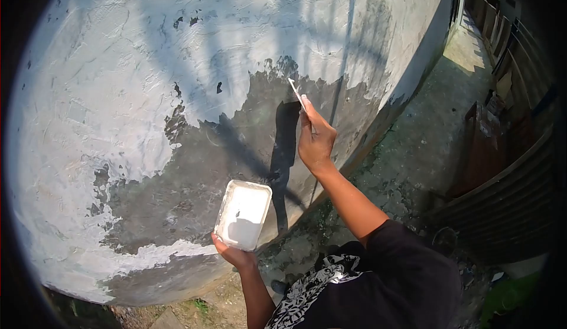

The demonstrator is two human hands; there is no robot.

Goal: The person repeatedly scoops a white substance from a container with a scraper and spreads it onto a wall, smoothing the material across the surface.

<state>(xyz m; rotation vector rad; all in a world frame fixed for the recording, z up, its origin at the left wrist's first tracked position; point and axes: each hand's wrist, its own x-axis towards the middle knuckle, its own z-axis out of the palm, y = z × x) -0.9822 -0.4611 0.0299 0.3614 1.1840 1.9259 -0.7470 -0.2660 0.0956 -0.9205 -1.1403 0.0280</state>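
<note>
My right hand [317,141] is closed around a thin putty knife [296,94], seen nearly edge-on with white paste at its tip. The tip is right at the wall [236,146], near the upper border of a bare grey patch. Below and to the left, my left hand [237,258] grips the lower end of a white rectangular tub [266,211]. Smooth white paste [242,205] lies inside it, partly in shadow. Rough white coating [118,104] covers the wall above and left of the grey patch.
A concrete path [422,134] runs along the wall's foot to the upper right. Corrugated sheets [490,205] and a reddish-brown object [481,140] stand along its right side. Soil and a small green plant [201,305] are at the bottom left.
</note>
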